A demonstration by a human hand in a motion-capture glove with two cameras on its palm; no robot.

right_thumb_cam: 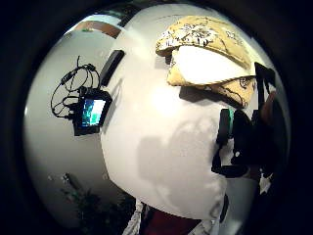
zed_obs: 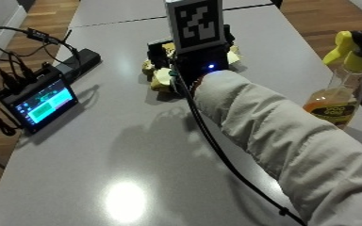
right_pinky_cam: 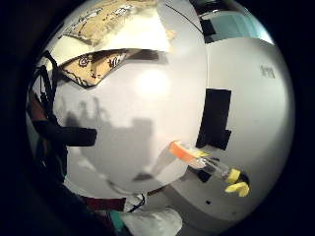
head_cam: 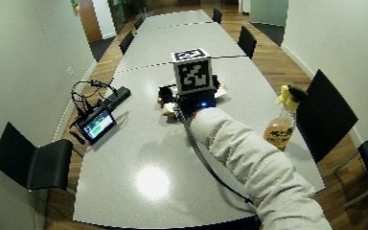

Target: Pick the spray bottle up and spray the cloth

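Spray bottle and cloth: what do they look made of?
Spray bottle: seemingly clear glossy plastic, amber liquid showing through, opaque yellow trigger head. Cloth: soft woven fabric, matte, yellow floral print with pale underside, lying folded on the table.

The cloth (zed_obs: 159,77) lies on the table (zed_obs: 124,141) near its middle, just beyond the right hand (zed_obs: 190,63), which reaches over it; the spray bottle (zed_obs: 334,94) stands upright near the table's right edge, well apart from the cloth; a small screen (zed_obs: 40,103) sits at the left edge, with a flat box (zed_obs: 80,60) and cables (zed_obs: 12,52) behind it
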